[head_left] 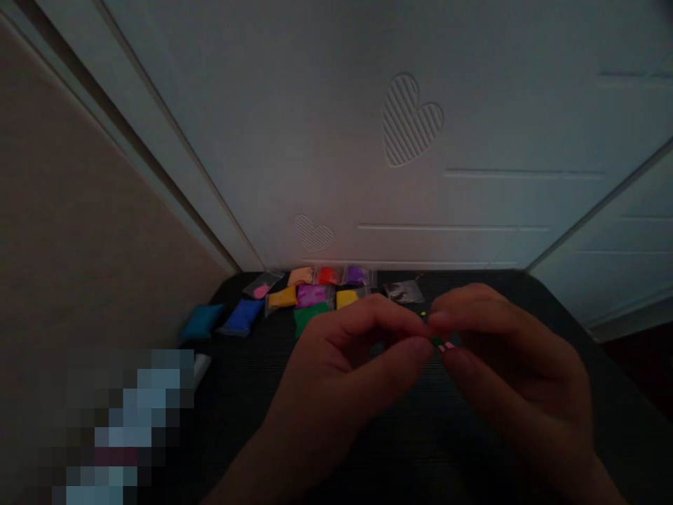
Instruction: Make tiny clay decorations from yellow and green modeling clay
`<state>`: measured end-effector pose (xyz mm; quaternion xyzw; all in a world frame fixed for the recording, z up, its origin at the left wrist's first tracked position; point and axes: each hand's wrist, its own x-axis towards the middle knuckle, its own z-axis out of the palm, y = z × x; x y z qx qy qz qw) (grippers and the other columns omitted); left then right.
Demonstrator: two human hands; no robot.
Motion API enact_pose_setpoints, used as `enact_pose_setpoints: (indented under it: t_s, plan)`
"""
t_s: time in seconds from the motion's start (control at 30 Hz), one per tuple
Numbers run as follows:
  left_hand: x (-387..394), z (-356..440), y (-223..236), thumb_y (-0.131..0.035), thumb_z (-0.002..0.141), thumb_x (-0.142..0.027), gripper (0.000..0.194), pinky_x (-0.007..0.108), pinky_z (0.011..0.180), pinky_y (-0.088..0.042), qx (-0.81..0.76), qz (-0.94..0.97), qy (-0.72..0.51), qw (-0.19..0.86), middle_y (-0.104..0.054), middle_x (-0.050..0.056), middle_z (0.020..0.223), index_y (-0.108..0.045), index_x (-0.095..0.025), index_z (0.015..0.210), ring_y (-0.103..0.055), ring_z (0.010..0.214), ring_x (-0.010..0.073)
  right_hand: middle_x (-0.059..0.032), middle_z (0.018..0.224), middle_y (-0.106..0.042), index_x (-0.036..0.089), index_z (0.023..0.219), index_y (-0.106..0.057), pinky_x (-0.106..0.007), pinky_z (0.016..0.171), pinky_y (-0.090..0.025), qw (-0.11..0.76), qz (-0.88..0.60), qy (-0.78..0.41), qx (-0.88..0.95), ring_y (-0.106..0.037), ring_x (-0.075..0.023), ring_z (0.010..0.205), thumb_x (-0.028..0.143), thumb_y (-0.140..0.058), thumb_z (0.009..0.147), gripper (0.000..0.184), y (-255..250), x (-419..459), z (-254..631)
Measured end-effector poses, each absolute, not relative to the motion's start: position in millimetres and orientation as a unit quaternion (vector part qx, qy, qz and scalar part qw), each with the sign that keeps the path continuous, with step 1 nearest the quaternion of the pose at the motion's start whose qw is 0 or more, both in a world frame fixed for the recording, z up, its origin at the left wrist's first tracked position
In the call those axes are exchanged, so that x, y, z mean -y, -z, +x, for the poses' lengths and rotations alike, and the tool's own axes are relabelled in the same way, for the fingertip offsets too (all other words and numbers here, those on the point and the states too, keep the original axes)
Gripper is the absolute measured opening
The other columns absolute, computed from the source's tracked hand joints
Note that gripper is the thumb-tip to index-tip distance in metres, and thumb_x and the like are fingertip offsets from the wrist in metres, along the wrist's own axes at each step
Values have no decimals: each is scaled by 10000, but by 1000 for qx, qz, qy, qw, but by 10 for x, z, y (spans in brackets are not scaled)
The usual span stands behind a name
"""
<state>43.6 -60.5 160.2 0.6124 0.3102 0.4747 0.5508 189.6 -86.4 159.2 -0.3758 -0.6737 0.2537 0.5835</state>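
Observation:
In dim light my left hand (341, 365) and my right hand (505, 358) meet at their fingertips above a black mat (252, 407). Both pinch a tiny green and pink piece (443, 344) between thumb and forefinger. Behind the hands lie several small bags of coloured clay: a green bag (308, 317), a yellow bag (282, 297), a purple bag (311, 294), a blue bag (240, 315) and a teal bag (200, 321). A red bag (330, 275) and an orange bag (299, 275) lie against the wall.
A white panel with raised heart shapes (410, 119) stands right behind the mat. A beige wall (78, 231) runs along the left. A clear bag with dark content (404, 290) lies at the back. The lower left corner is blurred out.

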Motion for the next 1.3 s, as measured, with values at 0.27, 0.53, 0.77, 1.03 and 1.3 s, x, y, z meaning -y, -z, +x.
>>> enact_pose_setpoints:
  t_s: [0.27, 0.53, 0.77, 1.03, 1.3]
  plan:
    - [649, 437, -1766, -577, 690, -118, 155, 262, 693, -451, -367, 771, -475, 216, -616, -33, 770, -593, -239, 786, -561, 760, 138, 7, 848, -556, 214, 920, -570, -236, 671, -431, 556, -429, -154, 696, -510, -121, 808, 85, -574, 692, 262, -1634, 870, 1943]
    - [694, 453, -1740, -566, 698, -125, 172, 286, 772, -428, -373, 814, -438, 82, -619, -24, 799, -587, -221, 839, -564, 764, 135, -16, 859, -561, 202, 864, -594, -290, 681, -431, 554, -437, -63, 706, -522, -151, 821, 24, -573, 654, 276, -1619, 877, 1940]
    - [687, 461, -1746, -567, 700, -137, 154, 297, 791, -410, -378, 822, -426, 26, -625, -20, 791, -594, -209, 833, -554, 769, 144, -17, 879, -569, 229, 906, -576, -322, 685, -440, 515, -436, -4, 738, -527, -169, 827, 51, -599, 632, 328, -1598, 845, 1995]
    - [740, 468, -1781, -554, 712, -146, 194, 275, 710, -439, -387, 820, -417, 61, -623, -16, 822, -600, -224, 884, -552, 763, 144, -19, 858, -579, 225, 880, -561, -333, 678, -441, 525, -437, 17, 731, -533, -175, 808, 56, -595, 631, 303, -1585, 830, 1970]
    - [796, 479, -1805, -519, 724, -121, 270, 270, 686, -473, -374, 815, -419, 139, -629, 7, 874, -598, -224, 960, -565, 776, 152, -26, 827, -572, 197, 887, -559, -344, 677, -422, 561, -436, 44, 702, -527, -173, 772, 34, -584, 624, 310, -1561, 827, 1927]
